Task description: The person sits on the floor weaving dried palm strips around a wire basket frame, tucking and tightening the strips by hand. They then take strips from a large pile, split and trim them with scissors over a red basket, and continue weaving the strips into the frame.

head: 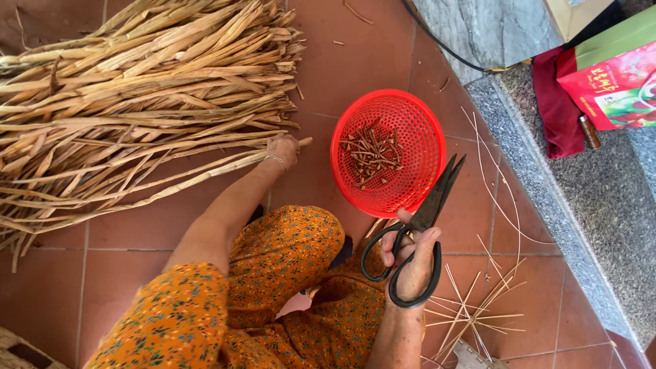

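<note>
While the left hand [282, 149] is stretched out to the big pile of dry straw stalks [137, 102], one stalk end is pinched tight in its grip. The pile is spread over the red floor tiles [355, 55] on the left side. A pair of black scissors [417, 232] is held in the right hand [413, 263], with the fingers pushed through the big loop handles and closed round them. The blades are pressed shut and are pointed up over the rim of a round red plastic basket [424, 130]. Small cut bits of stalk [371, 154] are seen lying in the middle of the basket, which is set on the floor between the two hands. Thin pale sticks [478, 311] are scattered on the tiles just beside the right hand. A grey stone step [547, 178] is seen on the right, and a dark red cloth [555, 109] is laid on it.
</note>
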Demonstrator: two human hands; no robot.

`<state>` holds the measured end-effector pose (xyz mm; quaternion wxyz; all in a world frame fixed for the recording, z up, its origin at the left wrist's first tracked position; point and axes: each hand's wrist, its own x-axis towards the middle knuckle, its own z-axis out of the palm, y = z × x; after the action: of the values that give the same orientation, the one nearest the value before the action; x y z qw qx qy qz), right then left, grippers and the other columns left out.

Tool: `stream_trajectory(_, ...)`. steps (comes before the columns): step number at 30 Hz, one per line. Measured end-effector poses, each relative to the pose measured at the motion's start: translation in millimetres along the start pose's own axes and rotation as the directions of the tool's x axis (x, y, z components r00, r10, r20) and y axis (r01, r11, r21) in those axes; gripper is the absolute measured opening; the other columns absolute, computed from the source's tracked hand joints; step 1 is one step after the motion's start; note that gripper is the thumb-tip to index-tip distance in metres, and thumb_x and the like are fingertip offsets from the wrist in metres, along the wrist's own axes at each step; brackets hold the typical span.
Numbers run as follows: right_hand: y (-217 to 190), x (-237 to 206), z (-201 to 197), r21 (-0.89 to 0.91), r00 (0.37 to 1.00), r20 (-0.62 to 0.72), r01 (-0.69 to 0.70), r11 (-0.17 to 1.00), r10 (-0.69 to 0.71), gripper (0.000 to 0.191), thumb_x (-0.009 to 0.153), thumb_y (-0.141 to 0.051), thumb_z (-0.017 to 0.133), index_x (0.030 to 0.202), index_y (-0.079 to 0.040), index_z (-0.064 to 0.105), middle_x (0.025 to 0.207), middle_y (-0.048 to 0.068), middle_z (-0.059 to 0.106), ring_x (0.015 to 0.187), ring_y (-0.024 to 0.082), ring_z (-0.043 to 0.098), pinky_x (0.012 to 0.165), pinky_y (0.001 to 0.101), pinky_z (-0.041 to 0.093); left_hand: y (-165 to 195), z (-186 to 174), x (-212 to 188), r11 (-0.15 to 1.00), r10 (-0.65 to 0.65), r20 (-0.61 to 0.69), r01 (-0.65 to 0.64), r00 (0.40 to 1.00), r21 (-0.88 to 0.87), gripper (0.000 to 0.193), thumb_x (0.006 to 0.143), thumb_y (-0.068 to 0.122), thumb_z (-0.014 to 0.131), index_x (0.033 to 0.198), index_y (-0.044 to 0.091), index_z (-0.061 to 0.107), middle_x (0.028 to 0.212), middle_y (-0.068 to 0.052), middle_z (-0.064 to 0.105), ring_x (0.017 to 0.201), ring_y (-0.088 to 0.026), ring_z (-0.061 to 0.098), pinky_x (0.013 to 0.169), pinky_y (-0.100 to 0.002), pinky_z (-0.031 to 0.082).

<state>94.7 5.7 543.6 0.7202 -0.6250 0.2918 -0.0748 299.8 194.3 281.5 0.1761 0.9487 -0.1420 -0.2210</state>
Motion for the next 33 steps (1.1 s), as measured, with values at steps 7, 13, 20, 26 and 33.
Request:
stream_trajectory(7, 14.9, -5.2, -1.0, 0.007, 0.995, 0.098, 0.010, 1.000, -0.011, 0.074, 0.104, -0.064, 0.037, 0.131, 0.002, 0.058, 0.068, 0.006, 0.057, 0.054, 0.010, 0.044, 0.050, 0.0243, 0.035, 35.8, -57.2, -31.8, 0.375, 0.059, -0.106, -0.121, 0.993, -0.919, 0.024, 0.091, 0.019, 0.072, 0.111, 0.014, 0.060, 0.084, 0.002, 0.063, 0.067, -0.008, 0.062, 0.055, -0.028, 0.057)
stream_trajectory(13, 22.5, -24.5, 8.4, -0.212, 0.999, 0.036, 0.021, 0.977, -0.014, 0.071, 0.101, -0.059, 0.036, 0.134, -0.001, 0.057, 0.072, 0.004, 0.064, 0.056, 0.009, 0.051, 0.052, 0.0238, 0.041, 94.5, -125.6, -94.8, 0.121, 0.357, -0.161, -0.216, 0.920, -0.969, 0.019, 0.098, 0.024, 0.073, 0.110, 0.009, 0.073, 0.082, 0.008, 0.060, 0.070, 0.000, 0.053, 0.059, -0.019, 0.047)
stream_trajectory(20, 21.8, -49.6, 6.7, -0.318, 0.925, 0.172, 0.378, 0.870, -0.339, 0.071, 0.108, -0.057, 0.034, 0.146, 0.000, 0.051, 0.089, 0.000, 0.063, 0.073, 0.007, 0.052, 0.066, 0.0240, 0.046, 139.5, -142.3, -126.7, 0.060, 0.425, -0.304, -0.361, 0.852, -0.930, 0.019, 0.099, 0.026, 0.073, 0.102, 0.007, 0.073, 0.080, 0.009, 0.057, 0.070, -0.001, 0.053, 0.058, -0.020, 0.047)
stream_trajectory(26, 10.2, -62.5, 2.2, -0.471, 0.906, 0.153, 0.417, 0.777, -0.394, 0.066, 0.106, -0.054, 0.036, 0.142, 0.000, 0.050, 0.081, 0.001, 0.063, 0.069, 0.009, 0.054, 0.063, 0.0259, 0.047, 157.3, -136.7, -132.9, 0.076, 0.400, -0.286, -0.343, 0.871, -0.936, 0.023, 0.103, 0.028, 0.068, 0.094, 0.007, 0.065, 0.078, 0.007, 0.058, 0.068, -0.002, 0.055, 0.055, -0.022, 0.052)
stream_trajectory(33, 7.4, -68.5, 4.7, -0.285, 0.951, 0.163, 0.299, 0.911, -0.261, 0.064, 0.106, -0.056, 0.035, 0.130, -0.001, 0.057, 0.068, 0.000, 0.054, 0.054, 0.008, 0.049, 0.049, 0.0255, 0.043, 163.5, -130.7, -133.8, 0.048, 0.385, -0.199, -0.235, 0.901, -0.971, 0.024, 0.102, 0.030, 0.062, 0.099, 0.007, 0.067, 0.082, 0.003, 0.065, 0.069, -0.004, 0.062, 0.055, -0.023, 0.056)
